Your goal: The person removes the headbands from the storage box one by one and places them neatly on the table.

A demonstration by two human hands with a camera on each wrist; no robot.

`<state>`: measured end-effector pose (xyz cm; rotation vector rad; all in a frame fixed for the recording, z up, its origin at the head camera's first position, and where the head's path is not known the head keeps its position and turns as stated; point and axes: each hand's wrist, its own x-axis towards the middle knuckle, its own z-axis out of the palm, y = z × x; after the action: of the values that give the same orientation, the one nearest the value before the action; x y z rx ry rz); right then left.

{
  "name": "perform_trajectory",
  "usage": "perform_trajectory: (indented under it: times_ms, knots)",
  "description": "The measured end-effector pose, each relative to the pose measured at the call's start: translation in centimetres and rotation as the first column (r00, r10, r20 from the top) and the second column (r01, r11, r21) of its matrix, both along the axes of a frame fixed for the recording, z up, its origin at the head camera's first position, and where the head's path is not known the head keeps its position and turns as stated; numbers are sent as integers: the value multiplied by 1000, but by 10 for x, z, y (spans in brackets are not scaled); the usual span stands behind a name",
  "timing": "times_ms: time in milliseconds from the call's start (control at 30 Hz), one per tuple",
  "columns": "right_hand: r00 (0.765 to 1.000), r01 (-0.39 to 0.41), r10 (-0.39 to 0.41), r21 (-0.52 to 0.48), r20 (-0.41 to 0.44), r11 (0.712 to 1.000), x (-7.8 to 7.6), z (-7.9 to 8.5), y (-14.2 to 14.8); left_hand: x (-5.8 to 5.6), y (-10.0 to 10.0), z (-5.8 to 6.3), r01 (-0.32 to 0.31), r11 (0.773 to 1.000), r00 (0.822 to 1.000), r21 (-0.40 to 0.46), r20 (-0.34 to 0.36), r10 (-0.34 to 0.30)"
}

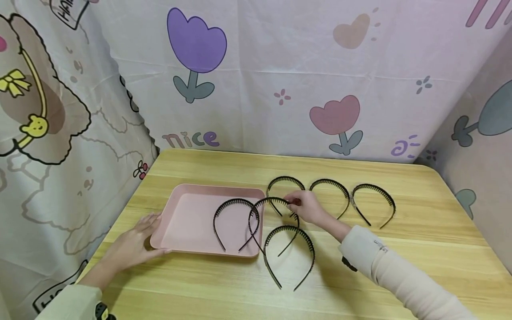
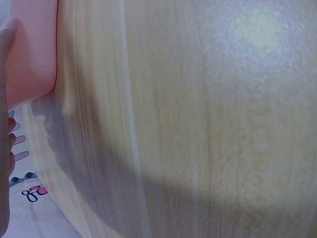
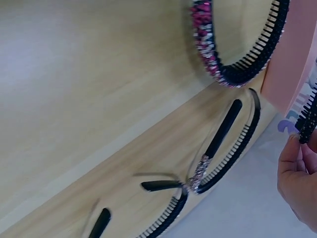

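Note:
My left hand rests against the left end of a pink tray, fingers along the side wall and thumb stretched by the front rim. In the left wrist view only an edge of this hand shows beside the tray. My right hand pinches a black toothed headband between thumb and fingertips and holds it upright over the tray's right end. Behind it, in the head view, another black headband lies inside the tray. Just below the held one, a headband with glittery pink and silver decoration lies on the table.
Three more headbands form a row at the back right: one behind my right hand, a middle one and a right one. The wooden table ends at a patterned cloth behind and at the sides.

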<state>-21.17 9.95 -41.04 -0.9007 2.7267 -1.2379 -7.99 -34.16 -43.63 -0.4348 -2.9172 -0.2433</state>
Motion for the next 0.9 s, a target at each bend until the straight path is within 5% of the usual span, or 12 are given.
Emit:
perform_trajectory:
  times_ms: [533,900]
  knots:
    - [999,31,-32,26,27,999,11,-6,44,0,-1,-5,27,1000,998,-4,-57,-27]
    - [996,84,-84,58,12,995,20,-8,74,-1,-2,-5,13,1000,999,-3,-30,-13]
